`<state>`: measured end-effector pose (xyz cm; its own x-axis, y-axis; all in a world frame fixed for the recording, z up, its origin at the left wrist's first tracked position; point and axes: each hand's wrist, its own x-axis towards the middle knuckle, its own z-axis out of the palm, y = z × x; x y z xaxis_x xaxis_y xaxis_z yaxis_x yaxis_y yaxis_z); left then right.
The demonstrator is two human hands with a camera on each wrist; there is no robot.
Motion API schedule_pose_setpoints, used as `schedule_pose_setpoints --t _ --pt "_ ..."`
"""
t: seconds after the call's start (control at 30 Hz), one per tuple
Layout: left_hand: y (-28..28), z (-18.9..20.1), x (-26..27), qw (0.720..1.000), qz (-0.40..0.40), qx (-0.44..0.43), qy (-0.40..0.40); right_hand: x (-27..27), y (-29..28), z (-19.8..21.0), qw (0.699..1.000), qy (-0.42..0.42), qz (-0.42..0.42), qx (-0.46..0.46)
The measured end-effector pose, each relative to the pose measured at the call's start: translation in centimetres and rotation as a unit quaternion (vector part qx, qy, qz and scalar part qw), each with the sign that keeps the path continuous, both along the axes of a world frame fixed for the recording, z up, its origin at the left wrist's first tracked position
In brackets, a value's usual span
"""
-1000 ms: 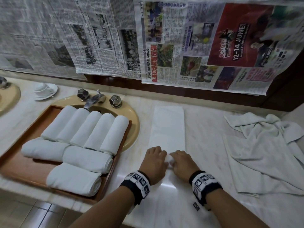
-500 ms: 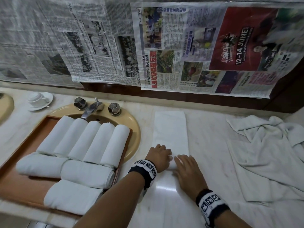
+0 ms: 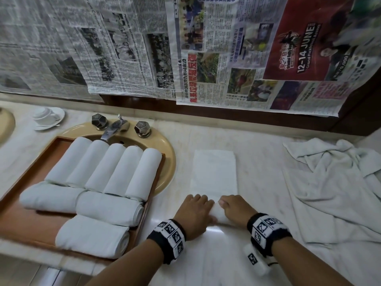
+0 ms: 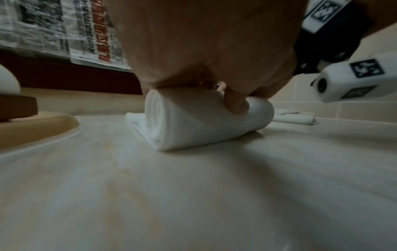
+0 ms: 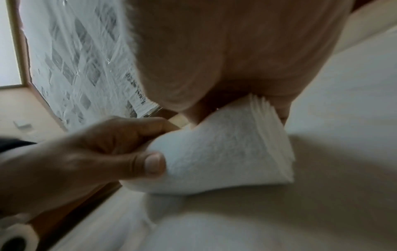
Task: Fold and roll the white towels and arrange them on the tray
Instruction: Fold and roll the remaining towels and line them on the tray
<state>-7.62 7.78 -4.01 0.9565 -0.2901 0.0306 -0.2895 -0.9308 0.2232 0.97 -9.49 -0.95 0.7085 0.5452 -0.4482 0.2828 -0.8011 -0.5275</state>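
Since half a second ago the left hand [image 3: 194, 215] has drawn back from its skewed reach, and both forearms now run nearly side by side toward the rolled end of the folded towel [image 3: 214, 174]; a second ago they lay much the same, but the roll is thicker now and less flat strip remains beyond it. The left hand's fingers [image 4: 236, 105] curl over the roll and its thumb presses the near face; the right hand [image 3: 237, 211] likewise grips the other end of the roll, fingers wrapped over the top. The towel lies on the marble bench [image 3: 257, 166], just right of the yellow basin [image 3: 165, 153], its unrolled part stretching away from the person. The wooden tray [image 3: 37, 157] sits across the basin with eight rolled towels [image 3: 107, 168] as before: five side by side at the back, three crosswise in front. A heap of loose towels [image 3: 334, 182] lies to the right. Newspaper sheets [image 3: 206, 48] cover the wall; a red advert reads "12-14 JUNE" and "Grand Pickleball Arena", beside red Chinese headlines. A white cup on a saucer [image 3: 48, 116] stands far left.
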Motion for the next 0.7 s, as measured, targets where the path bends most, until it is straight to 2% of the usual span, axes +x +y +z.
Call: schedule_pose_setpoints --t 0.03,0.1,0.2,0.27,0.37,0.47,0.57,0.7 --pt "0.0 -0.1 -0.6 1.0 -0.011 0.006 0.009 -0.8 -0.3 -0.4 1.0 -0.013 0.003 0.01" --pt "-0.1 0.1 -1.0 1.0 -0.014 0.017 0.018 -3.2 -1.1 -1.3 0.99 -0.138 0.006 0.035" --pt "-0.2 1.4 -0.1 0.998 0.002 0.044 0.048 -7.0 -1.8 -1.9 0.944 -0.324 0.042 0.048" --pt "-0.2 2.1 0.9 0.996 0.004 0.073 0.055 -8.4 -1.7 -2.2 0.932 -0.357 0.061 0.028" --pt "-0.1 1.9 1.9 0.993 0.016 0.096 0.066 -7.8 -1.5 -2.1 0.943 -0.33 0.046 0.005" --pt "-0.2 1.9 1.7 0.994 0.031 0.098 0.036 -6.1 -1.0 -0.8 0.96 -0.274 0.052 -0.014" --pt "-0.9 2.1 0.0 0.997 0.071 0.042 -0.013 -4.0 -0.4 0.2 0.969 -0.229 0.076 -0.055" --pt "-1.3 1.4 -1.2 0.995 0.075 0.064 0.02 -1.0 1.1 1.5 0.98 -0.137 0.068 -0.125"
